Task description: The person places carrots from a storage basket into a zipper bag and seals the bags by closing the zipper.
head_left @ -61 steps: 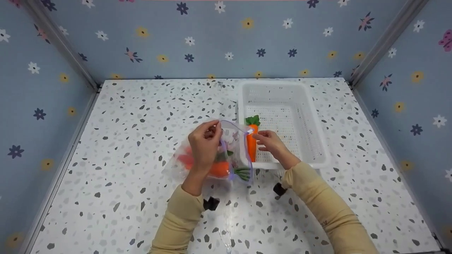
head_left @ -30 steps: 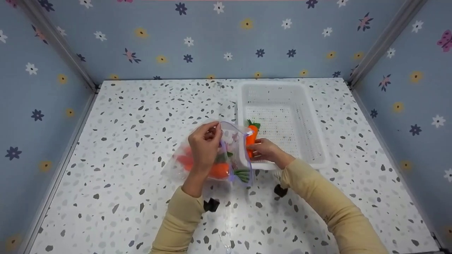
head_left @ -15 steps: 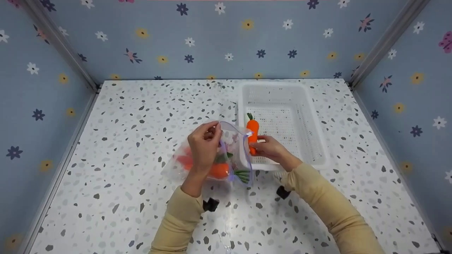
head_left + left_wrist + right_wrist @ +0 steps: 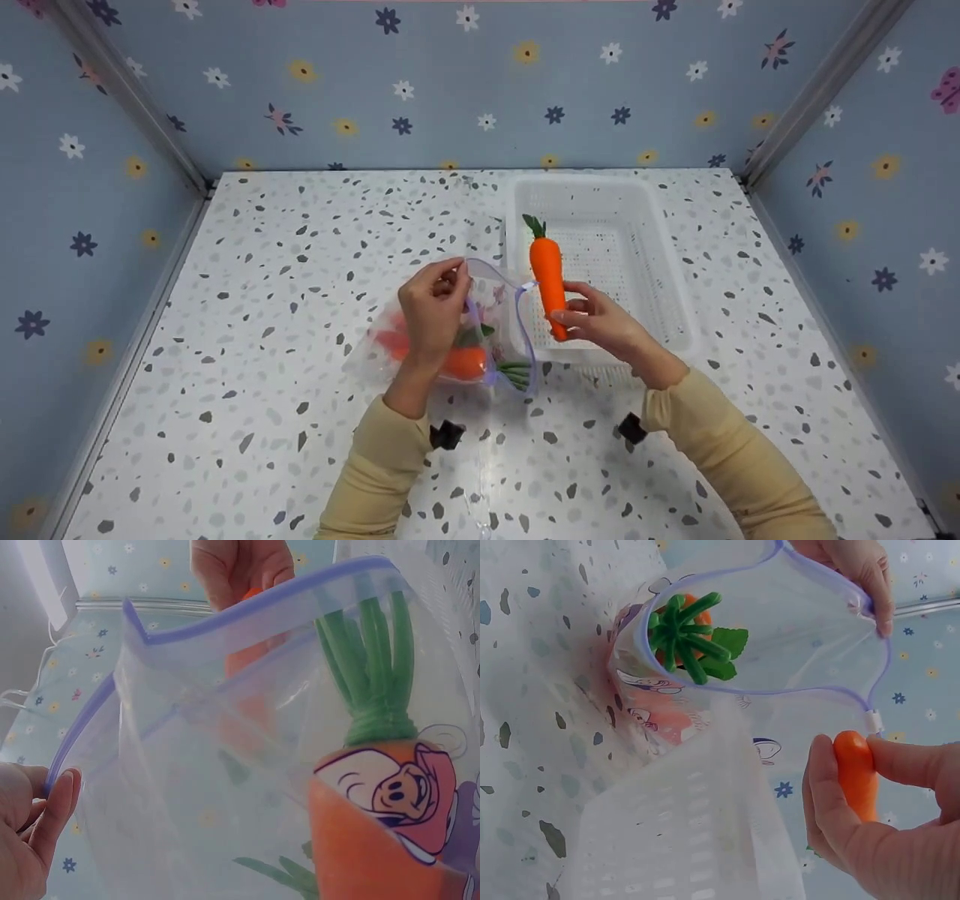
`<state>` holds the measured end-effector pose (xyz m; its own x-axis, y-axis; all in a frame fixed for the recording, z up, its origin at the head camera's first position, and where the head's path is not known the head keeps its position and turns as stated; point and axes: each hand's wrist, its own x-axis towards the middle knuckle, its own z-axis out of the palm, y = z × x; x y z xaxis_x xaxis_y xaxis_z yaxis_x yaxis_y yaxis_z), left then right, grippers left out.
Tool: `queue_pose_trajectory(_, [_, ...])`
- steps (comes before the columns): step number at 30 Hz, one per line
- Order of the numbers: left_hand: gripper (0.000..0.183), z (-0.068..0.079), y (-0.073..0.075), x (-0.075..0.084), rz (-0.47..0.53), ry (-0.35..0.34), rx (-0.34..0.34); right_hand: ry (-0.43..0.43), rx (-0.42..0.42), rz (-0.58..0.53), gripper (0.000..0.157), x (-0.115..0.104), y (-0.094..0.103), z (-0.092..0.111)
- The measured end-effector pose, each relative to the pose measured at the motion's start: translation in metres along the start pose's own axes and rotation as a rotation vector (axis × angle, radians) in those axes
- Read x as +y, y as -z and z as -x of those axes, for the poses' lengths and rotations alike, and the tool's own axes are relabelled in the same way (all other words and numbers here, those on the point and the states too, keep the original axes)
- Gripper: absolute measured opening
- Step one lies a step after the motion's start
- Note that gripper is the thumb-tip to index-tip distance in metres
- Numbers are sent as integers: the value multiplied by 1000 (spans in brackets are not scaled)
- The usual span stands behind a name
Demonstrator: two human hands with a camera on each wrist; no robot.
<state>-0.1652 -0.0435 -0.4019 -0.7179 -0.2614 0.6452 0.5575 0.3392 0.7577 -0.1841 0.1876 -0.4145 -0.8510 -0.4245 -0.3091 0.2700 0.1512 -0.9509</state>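
A clear zip bag (image 4: 802, 622) with a purple-edged mouth stands open on the table. My left hand (image 4: 435, 300) pinches its rim, holding the mouth apart; the white slider (image 4: 874, 721) sits at one end. Inside lies an orange carrot (image 4: 375, 832) with a bunch of green stalks (image 4: 686, 637), plus green leaves (image 4: 731, 641) and something reddish (image 4: 394, 337) blurred by the plastic. My right hand (image 4: 600, 319) grips another orange carrot (image 4: 549, 277) near its narrow tip, leafy end pointing away from me. That carrot is raised above the left side of the white basket (image 4: 679, 300), just right of the bag's mouth.
The white perforated basket stands directly right of the bag on a speckled white table (image 4: 300, 240). Blue flowered panels (image 4: 480, 82) enclose the back and both sides. A black wrist-worn block (image 4: 632, 427) hangs below the right sleeve, another (image 4: 448, 435) beside the left one.
My right hand has reached into the basket, taken hold of the carrot by its lower end and lifted it up and slightly right. The left hand and bag have stayed in place.
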Motion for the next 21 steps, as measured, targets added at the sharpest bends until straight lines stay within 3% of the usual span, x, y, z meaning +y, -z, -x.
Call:
queue_pose_trajectory(5, [7, -3, 5, 19, -6, -5, 2, 85, -59, 76, 60, -5, -2, 22])
queue_pose_trajectory(12, [9, -3, 8, 20, -4, 28, -16, 216, -148, 150, 60, -5, -6, 49])
queue_pose_trajectory(21, [10, 2, 0, -11, -6, 11, -7, 367, -250, 315, 57, 4, -14, 62])
